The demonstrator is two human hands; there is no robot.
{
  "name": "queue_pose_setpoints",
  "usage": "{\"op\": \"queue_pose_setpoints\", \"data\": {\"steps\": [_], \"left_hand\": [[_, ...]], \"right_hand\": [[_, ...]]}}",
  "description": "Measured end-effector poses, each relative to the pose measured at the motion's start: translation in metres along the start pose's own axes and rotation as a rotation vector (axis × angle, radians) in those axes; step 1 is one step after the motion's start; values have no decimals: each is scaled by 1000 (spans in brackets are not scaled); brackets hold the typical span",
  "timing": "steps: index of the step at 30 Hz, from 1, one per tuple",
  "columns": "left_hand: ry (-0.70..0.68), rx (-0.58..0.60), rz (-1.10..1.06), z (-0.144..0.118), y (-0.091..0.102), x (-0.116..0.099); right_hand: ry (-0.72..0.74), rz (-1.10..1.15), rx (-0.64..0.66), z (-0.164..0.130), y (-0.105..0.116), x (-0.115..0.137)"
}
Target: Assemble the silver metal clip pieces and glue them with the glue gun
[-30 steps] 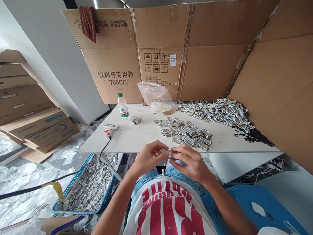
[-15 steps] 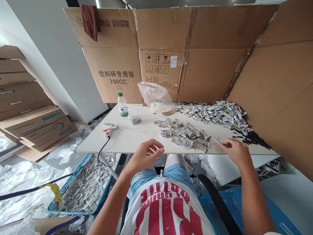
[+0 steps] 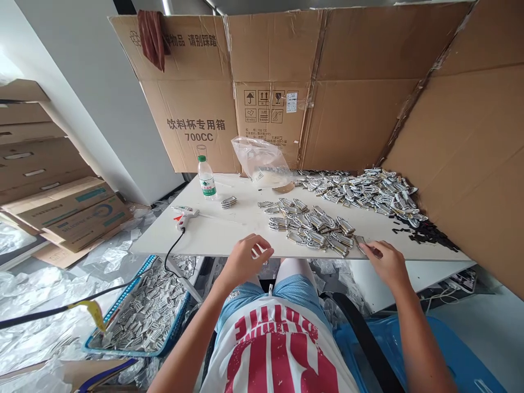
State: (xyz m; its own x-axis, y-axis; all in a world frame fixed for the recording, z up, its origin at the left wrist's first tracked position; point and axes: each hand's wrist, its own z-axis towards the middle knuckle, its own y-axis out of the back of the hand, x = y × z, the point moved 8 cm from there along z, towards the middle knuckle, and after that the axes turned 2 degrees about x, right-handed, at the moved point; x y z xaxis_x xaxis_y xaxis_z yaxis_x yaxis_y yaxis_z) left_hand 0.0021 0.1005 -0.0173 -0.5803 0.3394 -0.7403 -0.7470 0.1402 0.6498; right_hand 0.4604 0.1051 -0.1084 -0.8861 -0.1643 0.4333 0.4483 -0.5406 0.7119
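Observation:
My right hand [image 3: 385, 263] is at the table's front edge, its fingertips closed on a small silver-and-white looped piece [image 3: 360, 243]. That piece is at the right side of a loose pile of similar looped pieces [image 3: 313, 224]. My left hand [image 3: 249, 255] hovers by the front edge, left of the pile, fingers loosely curled and apart, with nothing in it. Beyond it lies a small stack of the same pieces [image 3: 228, 202]. A larger heap of silver-and-white pieces [image 3: 368, 191] fills the back right, beside small black strips [image 3: 434, 234].
On the white table [image 3: 221, 234] are a white glue gun [image 3: 186, 217], a water bottle [image 3: 207, 180] and a clear plastic bag [image 3: 262, 161]. Cardboard panels [image 3: 270, 54] wall the back and right. A blue basket [image 3: 164, 346] of metal pieces stands lower left.
My right hand has moved left with the looped piece, from near the black strips to the pile's right side. My left hand has barely moved.

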Motion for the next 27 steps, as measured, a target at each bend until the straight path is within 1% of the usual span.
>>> {"op": "queue_pose_setpoints", "data": {"steps": [2, 4, 8, 11, 13, 16, 20, 22, 24, 27], "left_hand": [[4, -40, 107, 5, 2, 13], [9, -84, 164, 11, 5, 28], [-5, -154, 270, 26, 4, 53], [-59, -145, 336, 41, -6, 64], [-106, -120, 368, 50, -13, 69], [-168, -69, 401, 57, -22, 74], [-220, -29, 424, 54, -27, 73], [-237, -19, 426, 51, -27, 71], [-248, -18, 424, 50, -27, 70], [-245, -51, 425, 53, -23, 70]], "right_hand": [[16, 59, 6, -3, -2, 2], [19, 64, -35, -6, 0, 5], [57, -6, -230, -9, 15, 23], [113, -24, -336, -10, 24, 44], [162, -22, -364, -10, 26, 60], [232, 1, -367, -11, 24, 84], [294, 58, -347, -12, 13, 116], [360, 106, -302, -14, 2, 138], [455, 171, -255, -17, -9, 163], [572, 264, -174, -24, -24, 199]]}}
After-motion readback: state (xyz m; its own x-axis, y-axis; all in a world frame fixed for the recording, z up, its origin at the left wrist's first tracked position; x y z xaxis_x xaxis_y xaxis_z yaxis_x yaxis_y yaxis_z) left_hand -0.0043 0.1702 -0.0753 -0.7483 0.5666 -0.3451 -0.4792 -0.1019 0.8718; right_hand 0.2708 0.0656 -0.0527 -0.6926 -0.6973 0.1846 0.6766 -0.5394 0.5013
